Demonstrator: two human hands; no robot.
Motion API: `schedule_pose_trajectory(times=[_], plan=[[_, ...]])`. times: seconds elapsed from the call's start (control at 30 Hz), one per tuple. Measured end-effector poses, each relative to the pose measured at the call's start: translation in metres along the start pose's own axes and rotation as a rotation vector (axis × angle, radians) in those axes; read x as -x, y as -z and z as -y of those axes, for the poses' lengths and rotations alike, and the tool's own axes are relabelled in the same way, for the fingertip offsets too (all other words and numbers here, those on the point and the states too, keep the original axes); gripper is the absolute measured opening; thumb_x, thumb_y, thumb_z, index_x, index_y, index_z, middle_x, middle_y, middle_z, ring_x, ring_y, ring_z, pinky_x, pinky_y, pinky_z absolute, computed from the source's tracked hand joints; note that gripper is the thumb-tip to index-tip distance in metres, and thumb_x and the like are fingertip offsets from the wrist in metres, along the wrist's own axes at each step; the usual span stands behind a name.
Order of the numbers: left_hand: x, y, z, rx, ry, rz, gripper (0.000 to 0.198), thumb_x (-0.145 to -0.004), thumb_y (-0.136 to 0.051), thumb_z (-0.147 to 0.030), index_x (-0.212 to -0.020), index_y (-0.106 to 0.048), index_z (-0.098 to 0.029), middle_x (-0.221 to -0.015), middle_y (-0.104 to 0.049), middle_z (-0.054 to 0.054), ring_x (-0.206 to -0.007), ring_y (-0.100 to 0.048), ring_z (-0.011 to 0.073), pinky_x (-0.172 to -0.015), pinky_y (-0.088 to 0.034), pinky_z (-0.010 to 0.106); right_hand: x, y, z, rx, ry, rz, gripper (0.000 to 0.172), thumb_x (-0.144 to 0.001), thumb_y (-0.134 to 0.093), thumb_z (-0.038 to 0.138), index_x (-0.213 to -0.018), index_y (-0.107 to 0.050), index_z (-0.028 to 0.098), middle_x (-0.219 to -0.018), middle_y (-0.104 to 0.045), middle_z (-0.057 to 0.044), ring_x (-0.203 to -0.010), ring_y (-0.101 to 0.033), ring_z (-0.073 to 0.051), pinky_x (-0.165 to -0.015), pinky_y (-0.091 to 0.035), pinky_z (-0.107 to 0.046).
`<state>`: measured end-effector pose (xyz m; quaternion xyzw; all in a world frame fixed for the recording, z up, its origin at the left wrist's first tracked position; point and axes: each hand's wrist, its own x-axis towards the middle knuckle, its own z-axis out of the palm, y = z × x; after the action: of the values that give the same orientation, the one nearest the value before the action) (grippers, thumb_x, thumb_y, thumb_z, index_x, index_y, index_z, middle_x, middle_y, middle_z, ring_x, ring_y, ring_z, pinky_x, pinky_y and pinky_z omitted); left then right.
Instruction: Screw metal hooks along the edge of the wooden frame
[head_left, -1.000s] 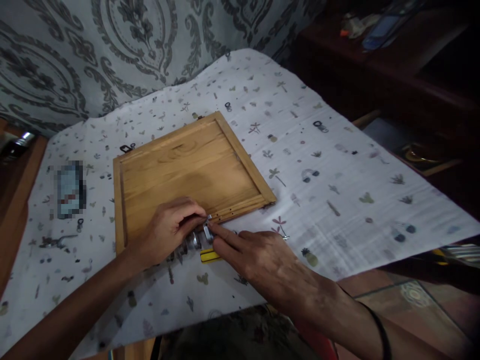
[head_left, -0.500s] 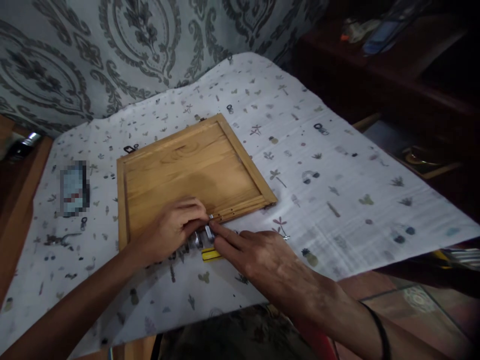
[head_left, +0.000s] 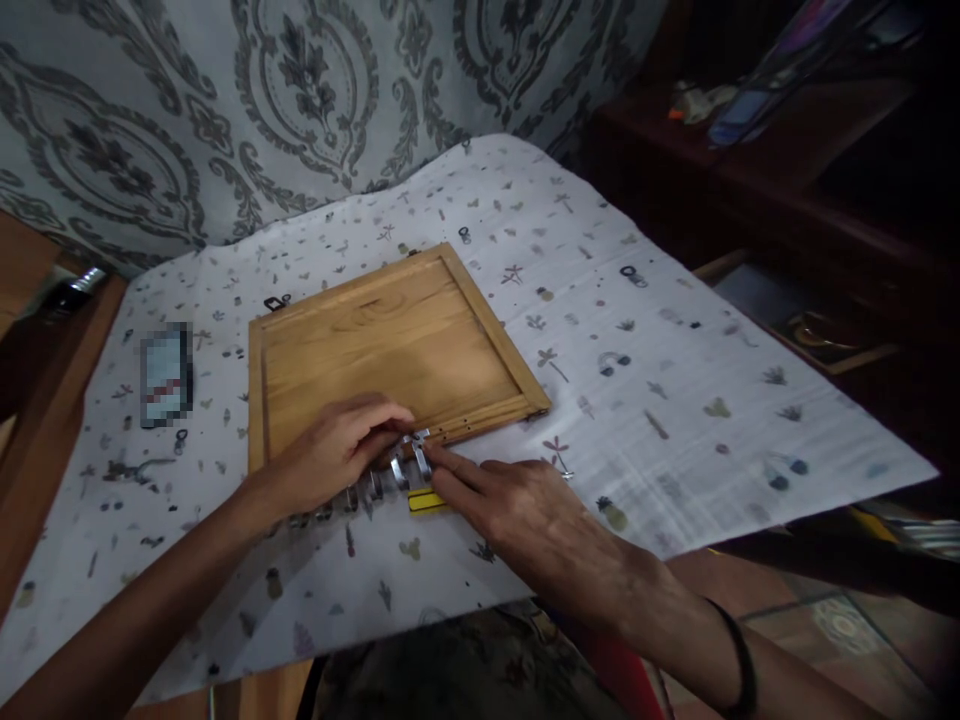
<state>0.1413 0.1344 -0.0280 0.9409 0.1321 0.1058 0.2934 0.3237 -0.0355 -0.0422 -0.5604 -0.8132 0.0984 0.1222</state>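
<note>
A framed wooden panel [head_left: 375,335] lies flat on the table, several small screw holes in its front rail. Along its front edge sits a row of curved metal clips [head_left: 376,486], partly covered by my hands. My left hand [head_left: 341,440] rests over the panel's front edge, fingers curled and pinching at the left end of one bright metal clip [head_left: 421,455]. From the right, my right hand [head_left: 517,505] holds the same clip by its fingertips. A yellow strip with a dark line [head_left: 425,501] pokes out beneath the right fingers; the rest of it is hidden.
A white printed cloth [head_left: 660,470] covers the table. At the left lies a blurred-out phone-like object [head_left: 165,378]. A patterned curtain [head_left: 307,90] hangs behind. An open drawer [head_left: 817,325] stands at the right, below dark furniture.
My fingers have parted slightly, showing more of the metal clip between them. The whole view has shifted a little; the panel lies as before.
</note>
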Motion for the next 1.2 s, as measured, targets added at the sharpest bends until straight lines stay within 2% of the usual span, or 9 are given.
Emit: schedule_pose_trajectory(times=[0.27,0.5,0.67,0.97,1.1,1.2], plan=[[0.013,-0.002,0.005,0.027,0.014,-0.043,0.018,-0.102,-0.053,-0.015,-0.108,-0.070,-0.017,-0.098,-0.074,0.004,-0.089,-0.070,0.0144,-0.079,-0.055,0.026,-0.002,0.000,0.001,0.003,0.006,-0.036,0.059,-0.072,-0.045,-0.012,-0.122,-0.061,0.016,-0.130,-0.072,-0.009,-0.063,-0.064,-0.015,-0.049,-0.041,-0.033],[0.012,-0.006,0.005,0.055,-0.082,-0.035,0.031,-0.103,-0.045,-0.011,-0.119,-0.071,-0.017,-0.107,-0.075,0.008,-0.097,-0.072,0.0162,-0.083,-0.058,0.029,-0.001,0.001,0.002,0.014,0.004,-0.058,0.060,-0.070,-0.047,-0.011,-0.123,-0.060,0.016,-0.134,-0.071,-0.007,-0.064,-0.066,-0.015,-0.049,-0.041,-0.032],[0.013,-0.008,0.008,0.018,-0.122,-0.050,0.034,-0.103,-0.044,-0.011,-0.122,-0.072,-0.019,-0.108,-0.075,0.010,-0.098,-0.072,0.0186,-0.084,-0.060,0.033,0.000,0.000,0.002,0.001,0.000,-0.065,0.064,-0.068,-0.048,-0.012,-0.126,-0.059,0.016,-0.134,-0.071,-0.008,-0.066,-0.067,-0.014,-0.051,-0.041,-0.031],[0.015,-0.006,0.007,0.012,-0.061,-0.074,0.032,-0.102,-0.047,-0.010,-0.122,-0.071,-0.020,-0.106,-0.077,0.007,-0.095,-0.072,0.0167,-0.084,-0.060,0.031,0.000,0.002,0.001,-0.026,0.002,-0.037,0.063,-0.069,-0.048,-0.011,-0.125,-0.059,0.015,-0.133,-0.071,-0.009,-0.066,-0.066,-0.014,-0.052,-0.043,-0.030],[0.019,-0.003,0.006,-0.011,-0.072,-0.051,0.033,-0.100,-0.044,-0.008,-0.116,-0.072,-0.018,-0.104,-0.076,0.008,-0.094,-0.073,0.0167,-0.082,-0.060,0.031,-0.001,0.003,0.002,-0.022,-0.006,-0.006,0.060,-0.071,-0.048,-0.011,-0.124,-0.059,0.016,-0.135,-0.070,-0.009,-0.067,-0.067,-0.014,-0.053,-0.044,-0.030],[0.021,0.000,0.007,-0.050,-0.129,-0.025,0.041,-0.097,-0.042,-0.002,-0.119,-0.072,-0.018,-0.107,-0.075,0.009,-0.097,-0.072,0.0181,-0.082,-0.061,0.032,-0.002,0.002,0.002,-0.008,-0.004,-0.015,0.060,-0.070,-0.047,-0.012,-0.122,-0.060,0.016,-0.136,-0.069,-0.009,-0.066,-0.068,-0.015,-0.052,-0.045,-0.032]])
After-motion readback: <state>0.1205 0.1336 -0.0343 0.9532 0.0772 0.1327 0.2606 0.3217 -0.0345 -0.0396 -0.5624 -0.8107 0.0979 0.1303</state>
